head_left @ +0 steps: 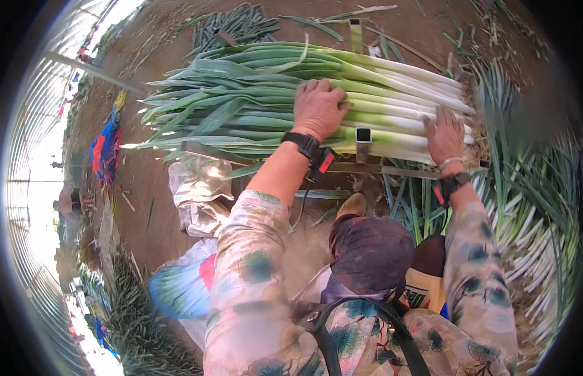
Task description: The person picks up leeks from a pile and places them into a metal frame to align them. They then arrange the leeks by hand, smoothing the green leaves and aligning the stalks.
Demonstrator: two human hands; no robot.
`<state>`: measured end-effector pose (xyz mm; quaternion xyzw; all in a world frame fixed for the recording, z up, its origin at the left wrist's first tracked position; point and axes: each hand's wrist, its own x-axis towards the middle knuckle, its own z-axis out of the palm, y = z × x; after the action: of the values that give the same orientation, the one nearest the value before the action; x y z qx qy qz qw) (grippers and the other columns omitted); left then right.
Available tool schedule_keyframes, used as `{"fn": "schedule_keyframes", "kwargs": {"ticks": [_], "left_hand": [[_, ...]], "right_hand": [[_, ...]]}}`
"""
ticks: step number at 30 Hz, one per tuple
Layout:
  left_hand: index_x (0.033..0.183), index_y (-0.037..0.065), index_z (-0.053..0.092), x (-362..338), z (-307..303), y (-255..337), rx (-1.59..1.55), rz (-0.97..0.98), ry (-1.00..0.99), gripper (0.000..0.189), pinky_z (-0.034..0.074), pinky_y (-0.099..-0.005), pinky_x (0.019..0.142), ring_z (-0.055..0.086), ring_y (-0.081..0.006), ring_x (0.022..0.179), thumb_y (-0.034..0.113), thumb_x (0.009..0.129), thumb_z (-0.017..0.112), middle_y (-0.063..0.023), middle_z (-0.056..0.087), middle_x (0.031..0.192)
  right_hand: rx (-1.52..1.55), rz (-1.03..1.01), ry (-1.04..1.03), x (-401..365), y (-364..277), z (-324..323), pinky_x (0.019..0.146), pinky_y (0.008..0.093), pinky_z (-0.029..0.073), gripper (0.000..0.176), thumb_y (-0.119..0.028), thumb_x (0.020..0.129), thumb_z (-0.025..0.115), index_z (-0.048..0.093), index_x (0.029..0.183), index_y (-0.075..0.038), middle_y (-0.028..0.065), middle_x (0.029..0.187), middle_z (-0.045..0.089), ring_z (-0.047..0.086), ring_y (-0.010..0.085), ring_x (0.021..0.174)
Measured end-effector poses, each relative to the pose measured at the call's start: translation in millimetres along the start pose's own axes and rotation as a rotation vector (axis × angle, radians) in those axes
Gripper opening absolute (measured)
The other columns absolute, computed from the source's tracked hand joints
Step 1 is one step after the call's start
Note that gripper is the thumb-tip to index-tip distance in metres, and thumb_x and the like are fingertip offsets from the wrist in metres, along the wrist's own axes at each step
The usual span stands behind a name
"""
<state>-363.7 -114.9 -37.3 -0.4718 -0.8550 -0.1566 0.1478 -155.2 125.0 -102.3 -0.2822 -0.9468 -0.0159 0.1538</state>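
Observation:
A thick bundle of leeks lies across a metal rack, its green leaves to the left and white stalks with roots to the right. My left hand rests on top at the middle, where leaf turns to stalk, fingers slightly bent and thumb apart. Near the root end, my right hand lies against the white stalks on the near side, its fingers stretched out. Neither hand is wrapped round a stalk. Under the bundle, parts of the metal rack show, with upright posts at its edges.
Loose leeks are piled on the ground at right. Cut green leaves lie beyond the rack, and another heap of leaves is at lower left. A crumpled bag and a red-blue bundle of cords are to the left.

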Motion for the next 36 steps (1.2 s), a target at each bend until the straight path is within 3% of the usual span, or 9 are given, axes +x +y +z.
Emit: {"fn": "schedule_keyframes", "kwargs": {"ticks": [10, 12, 18, 19, 24, 28, 31, 33, 36], "left_hand": [[0.082, 0.017, 0.07, 24.1, 16.2, -13.5, -0.06, -0.009, 0.051, 0.019, 0.038, -0.0423, 0.085, 0.055, -0.0245, 0.097, 0.034, 0.084, 0.063, -0.0038, 0.06, 0.094], [0.091, 0.017, 0.07, 27.4, 2.0, -24.0, 0.011, -0.031, -0.081, 0.021, 0.038, -0.0441, 0.09, 0.056, -0.0236, 0.102, 0.033, 0.088, 0.058, -0.004, 0.061, 0.1], [0.103, 0.018, 0.069, 15.9, -72.3, -135.7, 0.438, -0.143, -0.29, 0.028, 0.049, -0.049, 0.085, 0.059, -0.0238, 0.109, 0.027, 0.093, 0.045, -0.0061, 0.066, 0.106], [0.106, 0.016, 0.068, 10.1, -75.1, -153.5, 0.46, -0.294, -0.321, 0.028, 0.047, -0.0487, 0.089, 0.058, -0.0246, 0.111, 0.027, 0.092, 0.046, -0.0062, 0.066, 0.11], [0.105, 0.013, 0.066, 9.3, -56.6, -175.8, 0.71, -0.665, 0.116, 0.026, 0.043, -0.0472, 0.093, 0.057, -0.0261, 0.11, 0.026, 0.089, 0.051, -0.0067, 0.064, 0.11], [0.091, 0.013, 0.063, 37.8, -63.8, -87.0, 0.425, -0.078, 0.261, 0.01, 0.044, -0.0458, 0.08, 0.058, -0.0281, 0.093, 0.018, 0.083, 0.06, -0.0081, 0.061, 0.093], [0.092, 0.01, 0.064, 29.3, 0.1, -39.2, 0.032, 0.22, 0.117, 0.01, 0.047, -0.0442, 0.076, 0.059, -0.0312, 0.09, 0.015, 0.083, 0.063, -0.0092, 0.061, 0.09], [0.09, 0.014, 0.065, 19.6, 24.0, -19.6, 0.246, 0.118, 0.116, 0.011, 0.047, -0.0476, 0.074, 0.058, -0.0294, 0.089, 0.023, 0.084, 0.066, -0.0072, 0.06, 0.089], [0.095, 0.016, 0.065, 28.8, 26.9, -18.8, 0.225, -0.007, -0.121, 0.016, 0.044, -0.0471, 0.08, 0.056, -0.0283, 0.101, 0.03, 0.09, 0.059, -0.0051, 0.059, 0.102]], "right_hand": [[-0.049, 0.059, -0.068, 18.9, -7.3, -5.6, 0.112, 0.0461, 0.023, 0.053, -0.04, 0.096, 0.043, 0.047, 0.136, -0.005, 0.0118, 0.14, 0.048, 0.04, 0.0278, 0.132], [-0.037, 0.048, -0.039, 15.2, -7.5, -1.4, 0.112, 0.0461, 0.024, 0.053, -0.039, 0.096, 0.044, 0.047, 0.136, -0.005, 0.0119, 0.139, 0.048, 0.04, 0.0276, 0.132], [-0.02, 0.03, -0.001, 12.6, -3.0, 2.7, 0.112, 0.0467, 0.023, 0.054, -0.04, 0.096, 0.044, 0.047, 0.136, -0.005, 0.0116, 0.139, 0.049, 0.04, 0.0277, 0.132], [-0.008, 0.031, 0.005, 12.0, -3.5, 2.8, 0.112, 0.0469, 0.023, 0.054, -0.04, 0.095, 0.044, 0.048, 0.136, -0.005, 0.0118, 0.139, 0.049, 0.04, 0.0279, 0.132], [0.005, 0.066, -0.031, 12.6, -5.3, -1.7, 0.113, 0.0475, 0.022, 0.054, -0.042, 0.095, 0.045, 0.049, 0.134, -0.005, 0.0126, 0.14, 0.048, 0.04, 0.0288, 0.133], [0.14, 0.048, -0.015, 14.3, -1.8, 4.8, 0.111, 0.0484, 0.026, 0.055, -0.041, 0.092, 0.051, 0.051, 0.129, 0.0, 0.0204, 0.132, 0.052, 0.045, 0.0359, 0.126], [0.308, 0.181, -0.042, 10.5, 4.0, 5.4, 0.11, 0.0478, 0.028, 0.054, -0.037, 0.087, 0.055, 0.053, 0.126, 0.001, 0.0226, 0.129, 0.054, 0.046, 0.0372, 0.125], [0.267, 0.158, 0.13, 6.3, 4.1, 11.0, 0.111, 0.0477, 0.027, 0.052, -0.036, 0.085, 0.056, 0.056, 0.122, 0.0, 0.023, 0.124, 0.057, 0.047, 0.037, 0.124], [0.275, 0.142, -0.024, 12.4, 6.6, -15.4, 0.112, 0.0514, 0.024, 0.057, -0.042, 0.087, 0.053, 0.056, 0.124, 0.0, 0.0216, 0.128, 0.056, 0.046, 0.037, 0.126]]}}
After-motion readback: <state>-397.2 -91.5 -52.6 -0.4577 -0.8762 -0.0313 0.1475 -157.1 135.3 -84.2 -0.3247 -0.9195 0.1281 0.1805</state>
